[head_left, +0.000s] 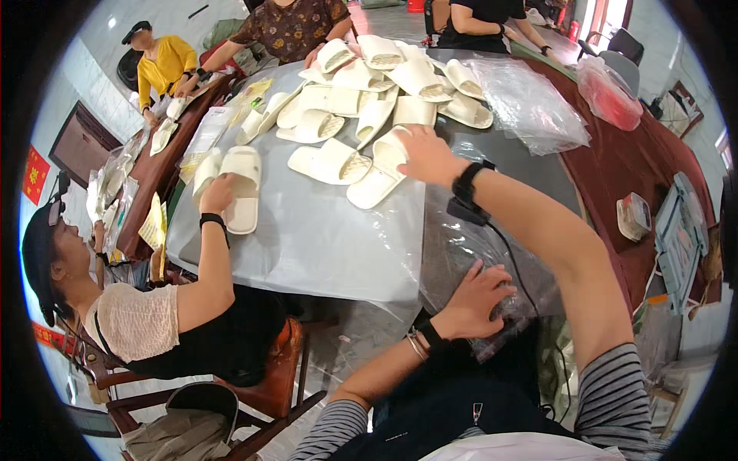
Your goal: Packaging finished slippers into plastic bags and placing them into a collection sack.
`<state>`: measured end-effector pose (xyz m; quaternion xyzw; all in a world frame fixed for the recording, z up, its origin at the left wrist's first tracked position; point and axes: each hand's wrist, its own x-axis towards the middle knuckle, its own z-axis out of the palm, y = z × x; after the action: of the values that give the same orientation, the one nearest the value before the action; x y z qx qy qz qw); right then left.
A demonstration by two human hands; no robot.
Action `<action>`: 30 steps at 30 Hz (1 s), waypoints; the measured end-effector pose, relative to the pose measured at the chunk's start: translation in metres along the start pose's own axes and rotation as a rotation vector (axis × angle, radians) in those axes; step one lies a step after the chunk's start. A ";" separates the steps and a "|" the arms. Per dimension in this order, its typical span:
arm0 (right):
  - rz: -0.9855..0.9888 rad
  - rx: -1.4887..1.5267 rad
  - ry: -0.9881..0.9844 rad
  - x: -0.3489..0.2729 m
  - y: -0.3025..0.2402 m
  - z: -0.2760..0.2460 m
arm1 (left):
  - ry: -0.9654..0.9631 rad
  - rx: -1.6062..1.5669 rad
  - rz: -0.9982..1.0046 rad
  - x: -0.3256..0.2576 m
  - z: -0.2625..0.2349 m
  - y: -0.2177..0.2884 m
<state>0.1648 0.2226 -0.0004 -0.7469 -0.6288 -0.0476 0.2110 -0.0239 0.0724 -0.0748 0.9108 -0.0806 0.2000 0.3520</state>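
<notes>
My right hand reaches over the grey-covered table and is closed on a cream slipper at the near edge of a heap of similar slippers. Close to my body, my left hand lies with fingers spread on a clear plastic bag at the table's front edge. A dark strap with a cable circles my right wrist. Another cream slipper sits just left of the one I grip.
A seated co-worker at my left has a hand on a pair of slippers. Clear bags lie at the back right. Beyond the heap, a person in a patterned shirt stands. A chair is at lower left.
</notes>
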 end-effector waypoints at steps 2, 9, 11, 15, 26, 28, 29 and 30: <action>0.046 0.039 0.051 0.012 0.020 0.024 | -0.114 -0.090 0.000 -0.005 -0.003 0.006; 0.209 0.113 -0.472 -0.022 0.012 -0.010 | -0.194 -0.184 -0.004 -0.047 -0.016 0.034; 0.237 0.054 -0.588 -0.046 0.024 -0.039 | -0.231 -0.243 0.022 -0.048 -0.023 0.042; 0.313 -0.163 -0.506 -0.102 0.068 -0.084 | -0.312 -0.290 0.087 -0.050 -0.022 0.053; 0.597 0.308 -0.645 -0.151 0.080 -0.142 | -0.447 -0.296 0.113 -0.046 -0.023 0.073; 0.317 0.145 -0.798 -0.129 0.068 -0.140 | -0.421 -0.295 0.124 -0.047 -0.020 0.076; 0.257 0.018 -0.807 -0.119 0.059 -0.141 | -0.390 -0.297 0.137 -0.047 -0.018 0.077; 0.256 0.021 -0.803 -0.111 0.058 -0.138 | -0.394 -0.293 0.136 -0.047 -0.017 0.078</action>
<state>0.2246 0.0619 0.0727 -0.7761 -0.5636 0.2801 -0.0390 -0.0944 0.0261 -0.0356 0.8640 -0.2368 0.0282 0.4434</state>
